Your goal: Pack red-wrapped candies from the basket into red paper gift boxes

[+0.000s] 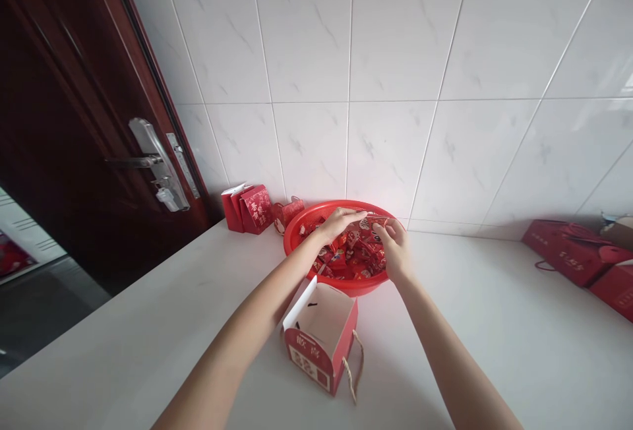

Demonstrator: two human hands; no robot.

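One box (317, 349), two hands (340, 223) (397, 252) over one basket (291, 243)

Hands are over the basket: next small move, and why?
I'd probably raise the red packet clear of the basket: the right hand seems to pinch its edge, and the carton stands open just in front.

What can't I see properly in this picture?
All in the head view:
- Exactly what the left hand and right hand are touching: too small, partly behind fingers.
- The bottom of the round red plastic basket: hidden under shiny red packets.
- The rest of the red cardboard box furthest right: cut off by the edge.
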